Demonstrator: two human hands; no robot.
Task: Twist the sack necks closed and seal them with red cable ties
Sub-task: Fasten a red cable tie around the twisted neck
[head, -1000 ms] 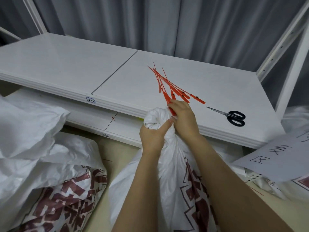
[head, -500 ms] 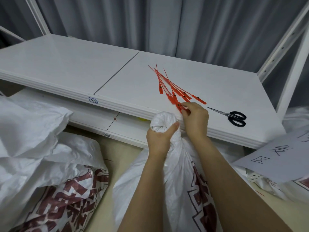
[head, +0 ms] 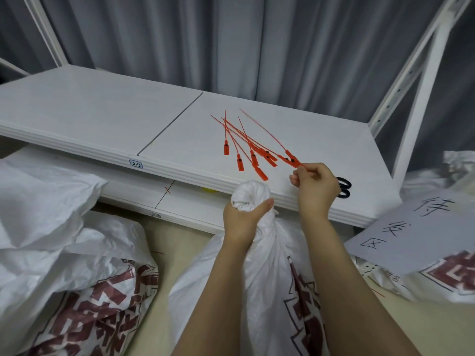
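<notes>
A grey curtain (head: pixel 257 42) filled the top of the frame. Below it, a white shelf board (head: pixel 102 116) ran from the left edge to the right of centre, with a lower shelf (head: pixel 133 194) showing under its front edge. I saw crumpled white sacks (head: pixel 64 253) with dark red print heaped at the lower left. The sack being worked on (head: pixel 270 291) stood at the lower centre, against the front of the shelf.

A sheet of paper with handwritten characters (head: pixel 424 232) lay at the right edge, over another printed sack (head: pixel 449 278).

My operator's left hand (head: pixel 244 222) gripped the twisted neck (head: pixel 250 195) just below its bunched knob, fingers curled round it and thumb laid across the front. The right hand (head: pixel 317 186) was above the shelf's front edge, right of the neck. Its thumb and fingertips pinched the head end of one red cable tie (head: pixel 291 159), whose thin tail ran toward the upper left over the board.

The other red cable ties (head: pixel 246 147) lay fanned on the shelf at centre frame, just left of the held one. Black-handled scissors (head: pixel 343 187) showed partly behind the right hand. A small label reading 2-2 (head: pixel 136 164) was stuck on the shelf's front edge, left of centre.
</notes>
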